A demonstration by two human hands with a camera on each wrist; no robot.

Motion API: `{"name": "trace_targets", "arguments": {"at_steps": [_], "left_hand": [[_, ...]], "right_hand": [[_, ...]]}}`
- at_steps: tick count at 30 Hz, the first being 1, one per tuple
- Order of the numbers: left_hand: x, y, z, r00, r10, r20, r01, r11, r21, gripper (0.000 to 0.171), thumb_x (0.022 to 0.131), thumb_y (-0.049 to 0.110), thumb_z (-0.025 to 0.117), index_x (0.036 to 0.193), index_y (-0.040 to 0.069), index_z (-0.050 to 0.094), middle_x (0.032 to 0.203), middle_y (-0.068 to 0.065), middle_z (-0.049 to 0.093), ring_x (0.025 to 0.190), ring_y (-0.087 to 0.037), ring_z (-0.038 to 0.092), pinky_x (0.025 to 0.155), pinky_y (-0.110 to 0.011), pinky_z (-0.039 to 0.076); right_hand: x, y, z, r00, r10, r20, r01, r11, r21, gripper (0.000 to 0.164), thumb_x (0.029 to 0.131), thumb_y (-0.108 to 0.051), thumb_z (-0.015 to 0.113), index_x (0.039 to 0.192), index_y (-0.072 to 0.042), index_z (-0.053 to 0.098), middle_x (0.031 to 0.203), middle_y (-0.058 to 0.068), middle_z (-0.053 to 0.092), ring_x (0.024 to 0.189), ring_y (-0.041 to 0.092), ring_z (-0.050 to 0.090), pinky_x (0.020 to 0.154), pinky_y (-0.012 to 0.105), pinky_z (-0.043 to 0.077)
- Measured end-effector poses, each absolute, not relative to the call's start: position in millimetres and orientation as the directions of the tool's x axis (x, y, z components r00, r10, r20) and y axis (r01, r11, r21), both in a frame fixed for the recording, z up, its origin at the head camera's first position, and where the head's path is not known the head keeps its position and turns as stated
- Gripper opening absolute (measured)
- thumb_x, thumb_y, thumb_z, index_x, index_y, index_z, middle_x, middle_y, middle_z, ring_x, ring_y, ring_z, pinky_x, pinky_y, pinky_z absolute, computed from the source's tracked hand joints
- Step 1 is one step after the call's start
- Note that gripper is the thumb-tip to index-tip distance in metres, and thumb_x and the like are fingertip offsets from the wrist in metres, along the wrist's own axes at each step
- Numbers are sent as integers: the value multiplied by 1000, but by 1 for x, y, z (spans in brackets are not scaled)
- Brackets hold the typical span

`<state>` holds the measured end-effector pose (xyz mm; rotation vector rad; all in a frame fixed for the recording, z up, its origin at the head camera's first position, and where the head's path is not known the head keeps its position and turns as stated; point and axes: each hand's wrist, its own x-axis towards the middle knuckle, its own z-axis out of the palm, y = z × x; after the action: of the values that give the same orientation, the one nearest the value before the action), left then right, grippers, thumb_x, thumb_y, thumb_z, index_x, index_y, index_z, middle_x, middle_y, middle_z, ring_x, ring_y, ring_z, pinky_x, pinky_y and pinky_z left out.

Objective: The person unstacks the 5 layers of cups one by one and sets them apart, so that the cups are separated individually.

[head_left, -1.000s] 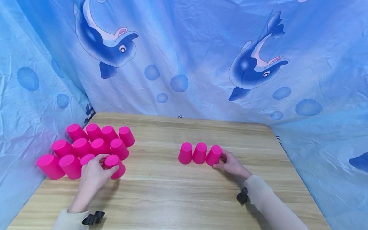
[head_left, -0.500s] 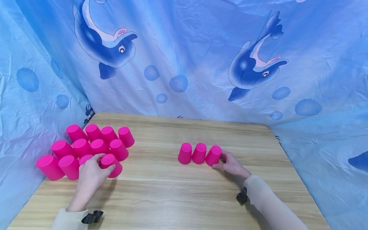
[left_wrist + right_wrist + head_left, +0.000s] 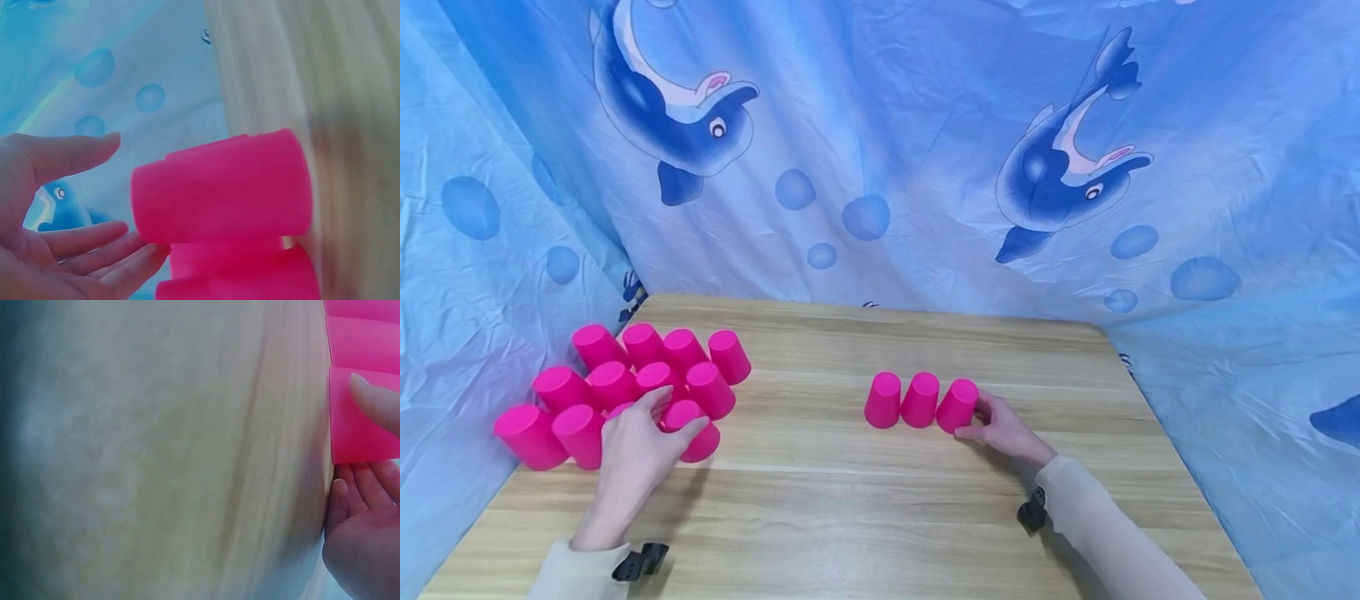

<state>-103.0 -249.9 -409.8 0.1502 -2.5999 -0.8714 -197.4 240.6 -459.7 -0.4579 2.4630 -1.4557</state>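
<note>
My left hand (image 3: 632, 450) is by the near right cup (image 3: 702, 440) of the cluster of upside-down pink cups at the left. In the left wrist view its thumb stands off that pink cup (image 3: 222, 194), and the loosely straight fingers lie right at the cup's closed end. On the right, three pink cups stand upside down in a row, the middle one (image 3: 920, 402) between its neighbours. My right hand (image 3: 1006, 432) holds the row's right cup (image 3: 957, 407), thumb in front and fingers at its right side, as the right wrist view also shows.
Pink cups (image 3: 580, 433) stand at the left in three rows, close together; one in the near row is mostly hidden behind my left hand. The wooden table (image 3: 850, 517) reaches back to a blue dolphin-print curtain (image 3: 910, 167) that also encloses both sides.
The near right cup has shifted slightly left toward its row with my left hand. Then the left thumb and fingers spread and let go of it. My right hand has stayed in place.
</note>
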Motion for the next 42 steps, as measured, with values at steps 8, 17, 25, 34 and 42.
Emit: {"name": "trace_targets", "arguments": {"at_steps": [8,17,25,34,42], "left_hand": [[-104,-234,-398,-856,-275,437,70,778,625,65,72,31,84,124,1,60,90,-18,67,57,-30,58,60,-40,46],[-120,-170,-416,-883,-145,446,245,667,703,56,71,23,86,119,4,65,106,-12,67,87,-32,65,77,-45,53],[-137,-112,-430,-955,-50,293,234,481,845,55,73,19,85,120,1,63,118,-14,64,106,-32,61,89,-41,49],[-158,-71,-436,-980,52,193,198,403,894,68,72,16,85,130,0,55,127,-16,58,114,-35,56,91,-44,48],[-172,-47,-444,-987,53,150,159,431,888,70,72,15,85,132,-1,54,126,-20,57,111,-38,57,87,-45,50]], "right_hand": [[-204,246,-474,-925,-379,-43,-156,477,-865,57,78,-9,79,130,-12,54,119,3,61,118,27,53,103,50,35],[-207,246,-476,-928,-372,-38,-161,489,-857,59,78,-8,79,130,-12,53,119,2,61,118,26,53,103,49,35],[-207,247,-476,-938,-340,-62,-128,508,-852,60,77,-13,81,130,-15,54,118,0,61,114,23,54,101,48,38],[-208,249,-476,-929,-368,-34,-157,477,-865,56,78,-13,80,129,-15,55,118,0,62,116,23,54,102,46,37],[-208,247,-477,-924,-383,-20,-175,467,-867,58,79,-13,79,131,-11,53,120,3,61,118,26,53,103,48,36]]}}
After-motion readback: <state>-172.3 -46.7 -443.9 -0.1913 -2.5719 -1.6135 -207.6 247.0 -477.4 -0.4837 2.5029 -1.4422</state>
